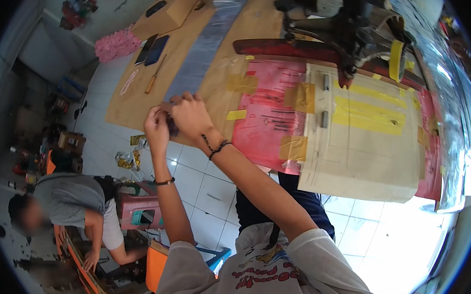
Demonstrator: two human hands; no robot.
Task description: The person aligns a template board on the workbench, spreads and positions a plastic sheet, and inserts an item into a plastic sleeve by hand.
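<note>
A long, shiny blue-grey plastic strip runs down the wooden table to its near edge. At its near end my left hand is closed, with thumb and fingers pinched together. Right beside it, my right hand curls its fingers over the same end of the strip. The hands nearly touch, and the fingers hide the part they grip. A dark bit of material shows beneath my right hand. To the right lies a red sheet, taped down next to a cream board with yellow tape strips.
A screen-printing clamp with a red squeegee-like bar stands at the back right. A phone, a wooden-handled tool and a cardboard box lie on the left. Another person bends over at lower left, near a pink stool.
</note>
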